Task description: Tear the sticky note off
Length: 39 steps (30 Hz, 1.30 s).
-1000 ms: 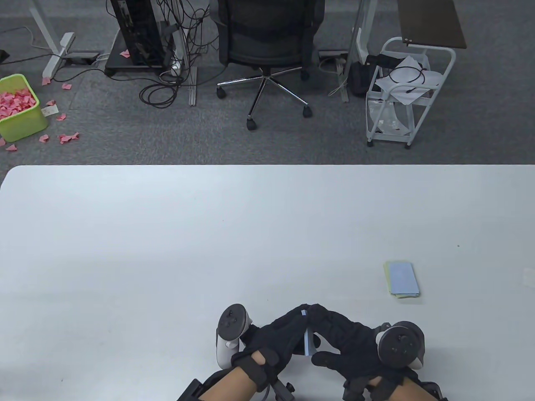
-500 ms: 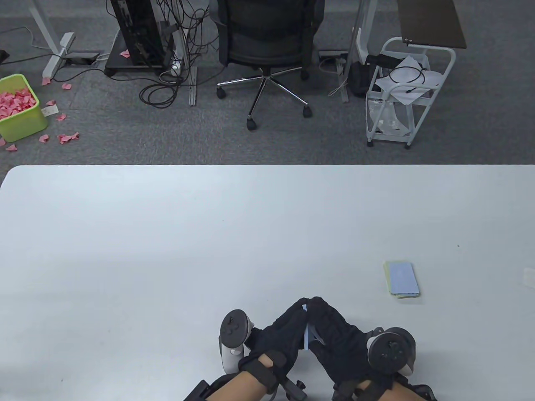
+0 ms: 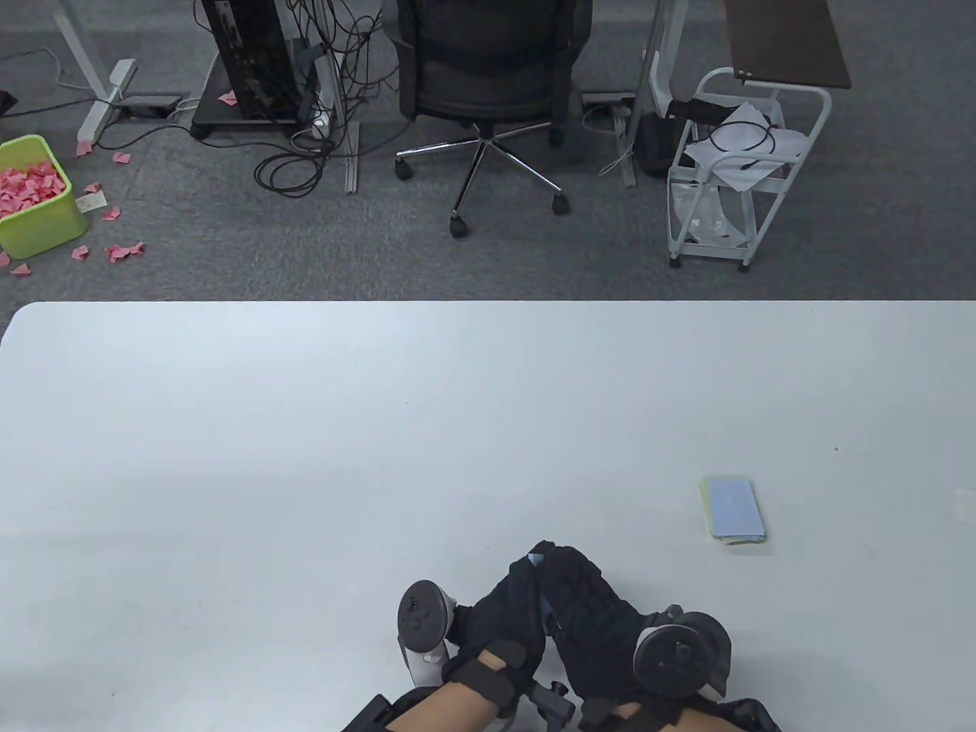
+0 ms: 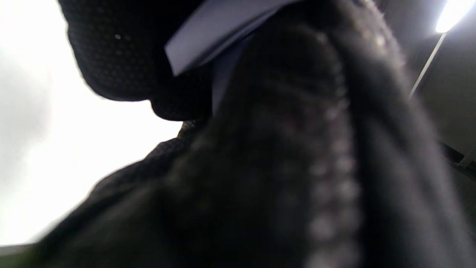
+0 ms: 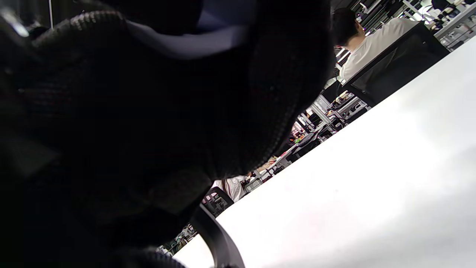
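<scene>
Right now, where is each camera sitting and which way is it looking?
Table view: high above, looking down at the white table; the black-gloved left hand and right hand meet around a pale blue sticky note.
Left wrist view: on the left wrist, close up on blurred gloved fingers and the note.
Right wrist view: on the right wrist, tilted, looking past the dark glove across the tabletop.
Shared: all three show the note between the gloves.
</scene>
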{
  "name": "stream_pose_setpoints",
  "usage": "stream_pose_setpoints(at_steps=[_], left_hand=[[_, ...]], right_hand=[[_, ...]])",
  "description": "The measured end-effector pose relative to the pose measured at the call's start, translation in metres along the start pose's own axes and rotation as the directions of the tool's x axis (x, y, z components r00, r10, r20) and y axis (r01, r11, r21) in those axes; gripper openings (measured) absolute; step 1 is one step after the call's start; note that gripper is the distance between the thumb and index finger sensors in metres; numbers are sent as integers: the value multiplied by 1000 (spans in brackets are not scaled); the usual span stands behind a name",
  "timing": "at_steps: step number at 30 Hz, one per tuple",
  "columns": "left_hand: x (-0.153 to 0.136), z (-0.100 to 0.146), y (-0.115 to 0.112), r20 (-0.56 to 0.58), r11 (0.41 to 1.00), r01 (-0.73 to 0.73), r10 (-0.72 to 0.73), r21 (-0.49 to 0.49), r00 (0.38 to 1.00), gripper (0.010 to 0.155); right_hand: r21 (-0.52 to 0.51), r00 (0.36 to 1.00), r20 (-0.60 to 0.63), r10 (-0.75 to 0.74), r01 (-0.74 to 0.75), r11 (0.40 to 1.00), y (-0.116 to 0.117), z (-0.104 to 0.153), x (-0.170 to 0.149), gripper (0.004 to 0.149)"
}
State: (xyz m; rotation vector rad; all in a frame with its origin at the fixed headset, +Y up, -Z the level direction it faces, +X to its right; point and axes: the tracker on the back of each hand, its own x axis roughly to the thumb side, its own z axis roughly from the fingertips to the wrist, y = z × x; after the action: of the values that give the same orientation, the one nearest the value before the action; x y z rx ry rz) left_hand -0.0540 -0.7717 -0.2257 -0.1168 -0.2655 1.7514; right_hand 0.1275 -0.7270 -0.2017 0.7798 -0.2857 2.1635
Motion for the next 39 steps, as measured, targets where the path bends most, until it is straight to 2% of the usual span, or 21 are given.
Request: stream_pose_setpoints(at_steps=[7, 17, 21, 23, 25, 27, 32, 35, 38, 39], left_hand=[[4, -2, 2, -5, 999, -42, 42, -16, 999, 74], [-1, -6, 14, -86, 988, -147, 143, -38, 986, 73], [-2, -7, 21, -108, 984, -173, 168, -38, 980, 73], [-4, -6, 27, -121, 986, -169, 167, -7, 979, 73], [-6, -5, 32, -130, 984, -175, 175, 6, 976, 73], [-4, -3, 39, -124, 987, -158, 159, 18, 979, 73], [1, -2, 49, -115, 989, -145, 146, 24, 983, 74], [4, -1, 53, -105, 989, -146, 149, 36, 983, 74], [7, -2, 55, -96, 989, -144, 146, 28, 985, 74], [9, -2, 55, -89, 989, -143, 145, 30, 985, 73]], right_hand=[[-22, 999, 34, -30, 31, 999, -4, 1, 1, 51], [-41, 991, 57, -119, 121, 992, -14, 2, 0, 51], [-80, 966, 41, -255, 257, 963, -27, 4, -7, 50], [-89, 944, 34, -329, 331, 939, -34, 7, -12, 49], [-184, 936, -6, -352, 345, 920, -43, 9, -19, 48], [-211, 908, -86, -411, 386, 898, -56, 9, -32, 47], [-185, 891, -263, -371, 330, 926, -77, 10, -59, 46], [-180, 892, -317, -323, 278, 944, -85, 11, -71, 45], [-144, 933, -330, -146, 103, 984, -100, 11, -81, 44], [-132, 948, -319, -22, -21, 991, -109, 11, -85, 44]])
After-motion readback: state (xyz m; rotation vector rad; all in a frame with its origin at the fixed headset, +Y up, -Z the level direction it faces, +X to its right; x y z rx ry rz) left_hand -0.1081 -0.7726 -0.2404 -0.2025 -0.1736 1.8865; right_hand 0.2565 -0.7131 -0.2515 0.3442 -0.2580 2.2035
